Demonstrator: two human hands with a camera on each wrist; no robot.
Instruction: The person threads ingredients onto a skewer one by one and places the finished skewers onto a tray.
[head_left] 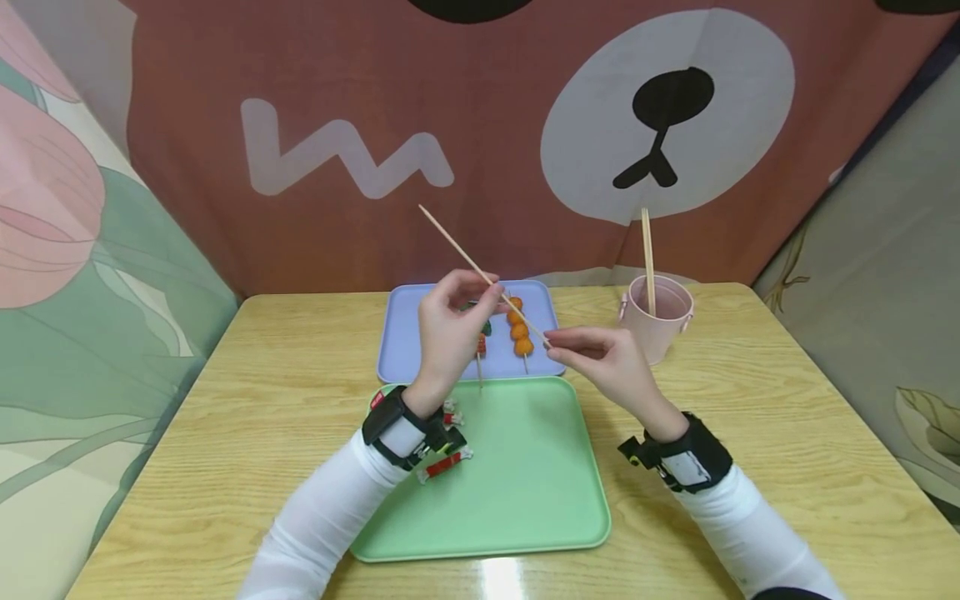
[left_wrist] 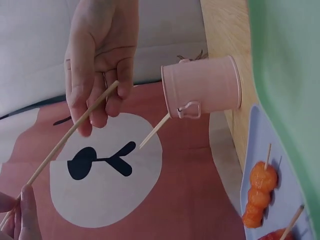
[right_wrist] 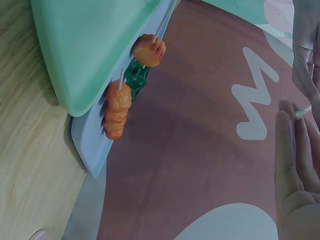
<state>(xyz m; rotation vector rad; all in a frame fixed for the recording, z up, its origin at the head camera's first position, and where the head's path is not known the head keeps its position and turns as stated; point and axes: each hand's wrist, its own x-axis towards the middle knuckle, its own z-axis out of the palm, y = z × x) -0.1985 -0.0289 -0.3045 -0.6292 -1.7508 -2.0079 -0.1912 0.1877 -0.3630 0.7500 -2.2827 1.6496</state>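
While the left hand (head_left: 452,329) pinches a bare skewer (head_left: 450,239), the right hand (head_left: 618,367) holds its lower end; orange balls (head_left: 520,332) (skewered) lie on a blue tray (head_left: 401,333).

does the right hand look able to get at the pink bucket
Probably yes: the pink bucket stands just beyond the right hand with nothing visible between them, though that hand holds a thin stick.

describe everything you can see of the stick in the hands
The stick is thin, straight and pale, looks like bare wood or bamboo, and has nothing threaded on it. It slants in the air above the table. The left hand pinches it partway along; the right hand pinches near its lower end.
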